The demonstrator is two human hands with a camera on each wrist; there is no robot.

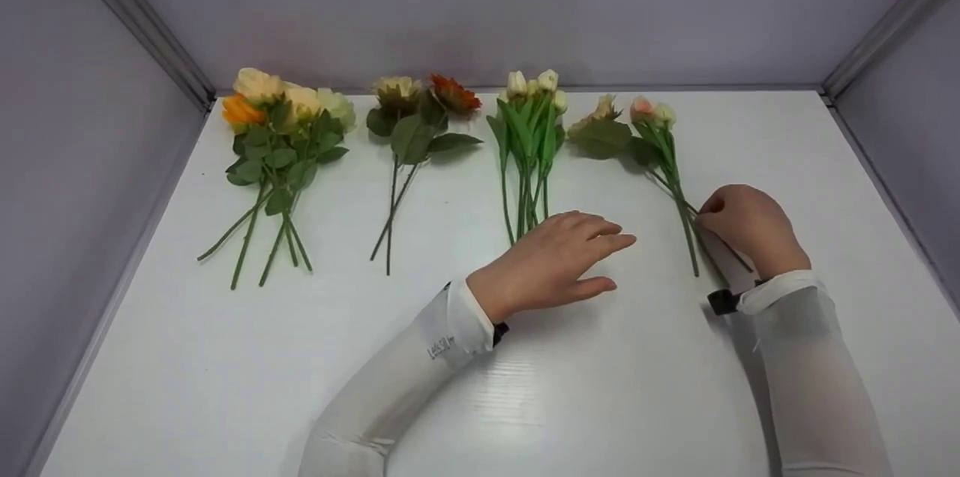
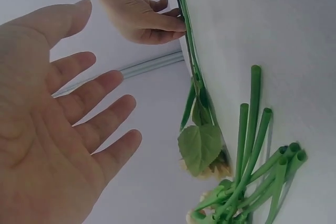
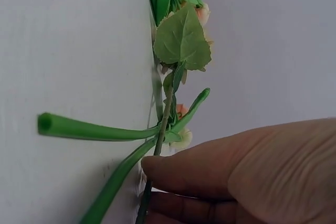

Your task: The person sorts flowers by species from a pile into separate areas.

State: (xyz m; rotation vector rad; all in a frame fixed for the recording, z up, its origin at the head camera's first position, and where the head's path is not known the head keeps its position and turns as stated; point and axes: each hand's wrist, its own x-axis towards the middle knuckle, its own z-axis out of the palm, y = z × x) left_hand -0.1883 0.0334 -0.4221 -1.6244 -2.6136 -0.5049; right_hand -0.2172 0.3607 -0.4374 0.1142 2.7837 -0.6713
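My right hand (image 1: pixel 750 226) pinches the thin stem of a cream-peach flower (image 1: pixel 602 133) between thumb and fingers. This flower's broad serrated leaf (image 3: pixel 184 38) shows in the right wrist view. Its stem crosses over two tulips (image 1: pixel 660 128), one pink and one cream, whose green stems (image 3: pixel 100 129) lie beside my fingertips. Over the lower stems of a bunch of white tulips (image 1: pixel 529 128), my left hand (image 1: pixel 555 259) hovers with fingers spread and nothing in it. In the left wrist view, the cut ends of those tulip stems (image 2: pixel 255 87) point past the palm.
Left of the tulips lie two long-stemmed flowers, one pale (image 1: pixel 397 91) and one rust-orange (image 1: pixel 455 94). A bunch of peach, yellow and orange roses (image 1: pixel 281 117) rests at the far left. Grey panels (image 1: pixel 480 12) wall in the white table (image 1: pixel 225 372) at the back and sides.
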